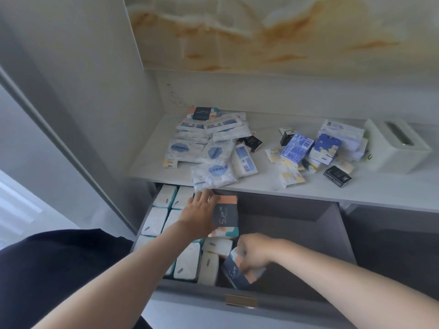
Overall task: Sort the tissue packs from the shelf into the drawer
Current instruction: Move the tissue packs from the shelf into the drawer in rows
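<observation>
Overhead, shelf clutter; tissue box beside packs.

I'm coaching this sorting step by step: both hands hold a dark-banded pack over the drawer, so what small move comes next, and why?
Probably lower the right hand to stand its pack upright beside the white packs. It already sits tilted, low in the drawer, next to that filled row, with bare floor on its right.

A marble-patterned panel with amber veins backs the alcove, above a pale grey wall. Daylight falls from a window at left.
</observation>
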Demonstrator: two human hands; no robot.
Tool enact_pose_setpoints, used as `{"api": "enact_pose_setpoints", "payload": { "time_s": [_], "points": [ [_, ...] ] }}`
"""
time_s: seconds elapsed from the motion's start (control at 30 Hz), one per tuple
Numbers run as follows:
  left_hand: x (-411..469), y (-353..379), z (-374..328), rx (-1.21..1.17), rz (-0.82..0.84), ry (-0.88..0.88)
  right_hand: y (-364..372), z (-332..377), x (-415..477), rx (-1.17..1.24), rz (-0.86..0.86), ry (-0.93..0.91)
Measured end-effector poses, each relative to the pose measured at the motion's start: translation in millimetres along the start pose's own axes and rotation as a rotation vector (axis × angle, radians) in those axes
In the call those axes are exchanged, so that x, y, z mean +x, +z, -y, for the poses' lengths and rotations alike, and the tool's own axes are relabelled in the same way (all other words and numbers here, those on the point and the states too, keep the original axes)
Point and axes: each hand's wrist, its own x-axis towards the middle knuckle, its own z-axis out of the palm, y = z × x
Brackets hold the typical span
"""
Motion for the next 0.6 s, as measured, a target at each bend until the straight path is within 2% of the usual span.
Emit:
{"api": "enact_pose_setpoints", "payload": {
  "time_s": [0.1,0.27,0.47,0.53,0.6],
  "points": [
    [-6.1,5.4,-0.1,-0.086,0.036,0.044,17.9,3.6,11.6,0.162,0.019,0.088],
    [-13.7,2.9,-1.7,0.013,-0.043,0.271,35.8,9.0,23.6,0.434,0.054,0.186],
    [-21.6,12.9,5.4,0.198,0.21,0.415,30.4,8.3,30.5,0.594,0.197,0.14],
    [-22.1,17.5,5.5,0.257,0.242,0.435,38.4,9.2,34.1,0.671,0.193,0.154],
    [-21.3,18.8,5.8,0.205,0.247,0.395,52.3,13.8,39.7,0.76,0.141,0.202]
  ]
}}
